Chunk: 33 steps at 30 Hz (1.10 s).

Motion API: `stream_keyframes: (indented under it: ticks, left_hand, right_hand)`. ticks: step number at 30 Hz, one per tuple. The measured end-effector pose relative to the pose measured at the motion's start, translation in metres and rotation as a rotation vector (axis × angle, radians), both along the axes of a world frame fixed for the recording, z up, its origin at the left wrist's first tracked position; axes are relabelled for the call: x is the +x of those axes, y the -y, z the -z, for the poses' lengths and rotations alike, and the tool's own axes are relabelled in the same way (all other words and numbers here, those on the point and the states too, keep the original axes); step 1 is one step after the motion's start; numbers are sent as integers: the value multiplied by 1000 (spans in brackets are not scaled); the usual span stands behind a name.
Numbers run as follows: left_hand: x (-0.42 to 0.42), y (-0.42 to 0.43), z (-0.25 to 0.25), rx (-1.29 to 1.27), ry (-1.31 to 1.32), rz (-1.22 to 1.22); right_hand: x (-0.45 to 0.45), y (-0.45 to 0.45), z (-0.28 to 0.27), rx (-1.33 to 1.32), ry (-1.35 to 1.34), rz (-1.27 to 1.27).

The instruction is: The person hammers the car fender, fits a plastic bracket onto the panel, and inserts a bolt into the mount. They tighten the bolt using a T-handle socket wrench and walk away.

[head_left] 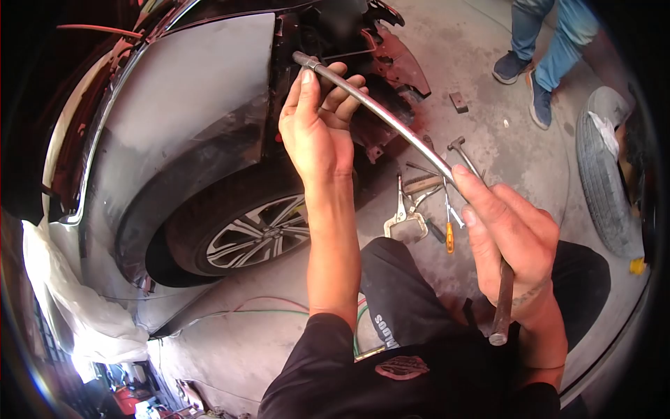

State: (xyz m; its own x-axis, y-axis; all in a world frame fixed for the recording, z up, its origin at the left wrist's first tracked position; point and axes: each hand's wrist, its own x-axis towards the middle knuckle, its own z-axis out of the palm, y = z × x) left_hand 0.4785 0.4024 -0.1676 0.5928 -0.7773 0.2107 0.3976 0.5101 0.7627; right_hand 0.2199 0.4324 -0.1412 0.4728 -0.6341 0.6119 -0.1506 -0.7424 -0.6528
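A long metal bar (394, 124) with a socket-like end slants across my view from upper left to lower right. Near that end, my left hand (317, 129) pinches the bar between thumb and fingers, its palm turned towards me. Wrapped about the lower part is my right hand (513, 230), with the dark butt of the bar sticking out below it. Behind the bar's upper end is the dark, opened front of a car, beside a grey fender (216, 84). Under the fender sits a spoked wheel (262, 237).
On the floor lie locking clamp pliers (405, 220), a yellow-handled screwdriver (449, 237), a hammer (460, 148) and a small dark block (458, 103). A loose tyre (604, 181) stands at right. Another person's legs (551, 45) are at upper right. Hoses (272, 300) cross the floor.
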Motion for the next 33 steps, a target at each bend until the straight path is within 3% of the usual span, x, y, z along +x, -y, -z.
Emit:
stream_keyframes:
  ticks: [4, 7, 12, 15, 24, 27, 32, 33]
  left_hand:
    - [-14, -7, 1, 115, 413, -315]
    - [-11, -12, 3, 169, 605, -391]
    - [-9, -15, 1, 180, 670, -417]
    - [-11, -16, -1, 202, 689, -423]
    - [1, -19, -9, 274, 919, -551]
    - [3, -26, -21, 451, 1080, -640]
    - [27, -13, -27, 223, 1600, -934]
    - [27, -14, -31, 304, 1626, -920]
  right_hand:
    - [-6, 14, -7, 24, 28, -28]
    - [-8, 26, -5, 137, 68, -61]
    - [-11, 16, -18, 699, 167, -105]
    - [-12, 16, -17, 793, 205, -141]
    - [-6, 11, 22, 839, 298, -163]
    - [-6, 13, 36, 916, 384, -179]
    - [-5, 18, 57, 968, 453, -215]
    - [-3, 17, 58, 988, 469, -215]
